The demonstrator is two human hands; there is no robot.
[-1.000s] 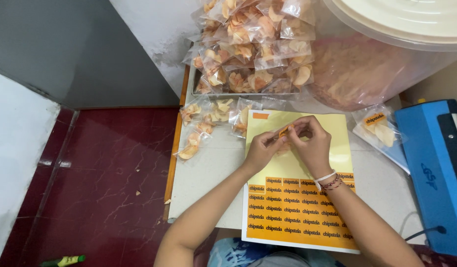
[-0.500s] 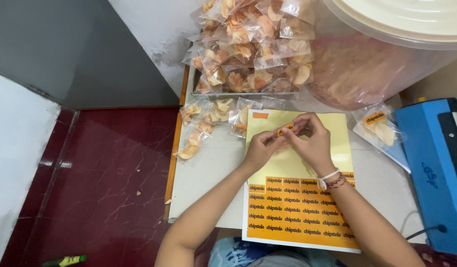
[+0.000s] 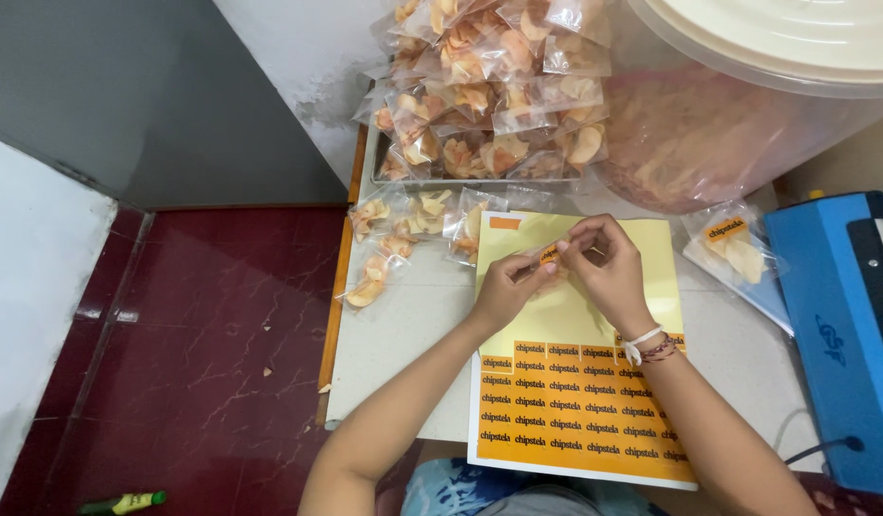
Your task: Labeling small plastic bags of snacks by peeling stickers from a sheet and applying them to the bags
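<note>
My left hand and my right hand meet above a yellow sticker sheet. Between their fingertips they pinch a small orange label, and a small clear packet seems to sit under it, mostly hidden by the fingers. The lower half of the sheet carries rows of orange labels. One lone orange label remains at the sheet's top left corner.
A metal tray piled with clear packets of chips stands at the back. Loose chip packets lie left of the sheet. A labelled packet lies right. A blue sealing machine and a big bag of chips are at right.
Both hands have stayed together over the sheet, shifting slightly while working the orange label between the fingertips. Nothing else moved.
</note>
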